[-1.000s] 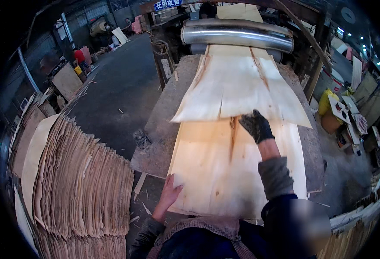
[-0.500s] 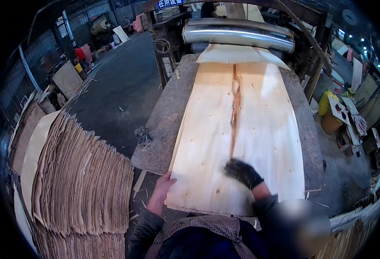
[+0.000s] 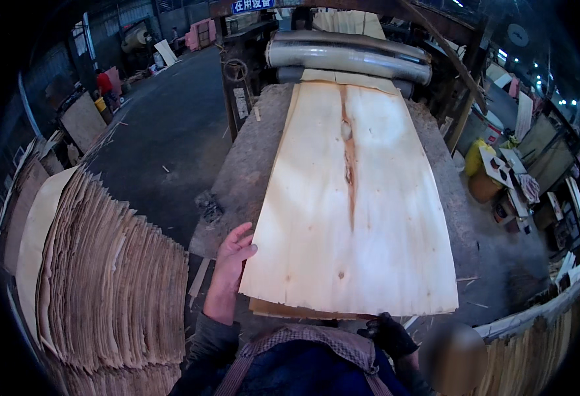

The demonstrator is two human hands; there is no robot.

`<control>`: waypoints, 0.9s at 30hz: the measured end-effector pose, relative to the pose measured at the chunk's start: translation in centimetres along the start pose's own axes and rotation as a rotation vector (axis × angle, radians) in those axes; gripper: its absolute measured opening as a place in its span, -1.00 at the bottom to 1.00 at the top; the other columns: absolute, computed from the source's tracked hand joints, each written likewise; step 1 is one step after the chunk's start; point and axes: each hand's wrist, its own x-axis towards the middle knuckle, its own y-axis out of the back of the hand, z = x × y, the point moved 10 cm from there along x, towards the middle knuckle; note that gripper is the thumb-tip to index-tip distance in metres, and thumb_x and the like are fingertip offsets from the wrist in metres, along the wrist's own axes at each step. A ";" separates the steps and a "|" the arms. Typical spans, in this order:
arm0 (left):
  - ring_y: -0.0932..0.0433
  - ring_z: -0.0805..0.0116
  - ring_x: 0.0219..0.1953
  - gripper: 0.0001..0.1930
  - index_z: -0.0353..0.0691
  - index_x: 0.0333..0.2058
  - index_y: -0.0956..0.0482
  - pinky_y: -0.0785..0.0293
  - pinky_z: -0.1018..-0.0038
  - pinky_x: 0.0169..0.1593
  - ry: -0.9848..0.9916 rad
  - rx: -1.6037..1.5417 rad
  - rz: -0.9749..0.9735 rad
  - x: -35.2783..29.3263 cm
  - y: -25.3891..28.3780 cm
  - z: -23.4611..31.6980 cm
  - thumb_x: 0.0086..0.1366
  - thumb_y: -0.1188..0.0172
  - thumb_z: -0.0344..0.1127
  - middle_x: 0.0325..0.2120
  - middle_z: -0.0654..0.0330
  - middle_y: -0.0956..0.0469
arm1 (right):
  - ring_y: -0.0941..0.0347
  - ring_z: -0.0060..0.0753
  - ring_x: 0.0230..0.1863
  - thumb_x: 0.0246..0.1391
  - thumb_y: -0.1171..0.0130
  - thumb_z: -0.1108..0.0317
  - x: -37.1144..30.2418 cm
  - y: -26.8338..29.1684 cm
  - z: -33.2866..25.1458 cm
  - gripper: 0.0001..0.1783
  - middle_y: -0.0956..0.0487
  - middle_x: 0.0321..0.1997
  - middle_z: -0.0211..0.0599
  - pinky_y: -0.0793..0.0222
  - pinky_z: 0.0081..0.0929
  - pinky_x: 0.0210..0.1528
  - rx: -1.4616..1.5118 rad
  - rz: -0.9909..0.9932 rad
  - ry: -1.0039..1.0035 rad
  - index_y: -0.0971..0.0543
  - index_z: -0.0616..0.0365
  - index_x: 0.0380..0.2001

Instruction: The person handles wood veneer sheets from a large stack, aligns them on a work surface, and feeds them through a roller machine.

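Observation:
A pale wood veneer sheet (image 3: 303,231) with a brown split down its upper middle lies before me on top of other veneer, whose edge (image 3: 303,311) shows below its near left side. My bare left hand (image 3: 229,261) is at the sheet's left edge, fingers apart, with the thumb touching the border. My right hand (image 3: 392,335), in a dark glove, is just below the sheet's near edge; its fingers blend into shadow, so I cannot tell their grip. At the far end another veneer piece (image 3: 349,80) lies against the shiny metal roller (image 3: 349,56).
A worn board table (image 3: 234,191) bears the sheets. Tall stacks of veneer stand at left (image 3: 118,277) and at lower right (image 3: 540,343). A yellow bag (image 3: 477,157) and a bucket (image 3: 491,125) are on the right. A person in red (image 3: 104,82) is far left.
My right hand has drawn back from the sheet's middle to its near edge. My left hand's fingers have spread. The far veneer piece has moved further toward the roller. The view has shifted slightly.

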 end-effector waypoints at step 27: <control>-0.10 0.12 0.24 -0.14 -0.48 0.18 0.01 -0.10 0.39 0.23 0.047 1.268 0.179 -0.2 8.4 -14.8 0.00 -0.27 -0.25 0.19 -0.13 -0.07 | -0.09 0.13 0.25 0.16 0.07 0.30 29.9 -13.8 -26.6 -0.66 -0.18 0.24 0.03 -0.10 0.07 0.23 0.181 -0.505 0.478 -0.29 0.29 -0.07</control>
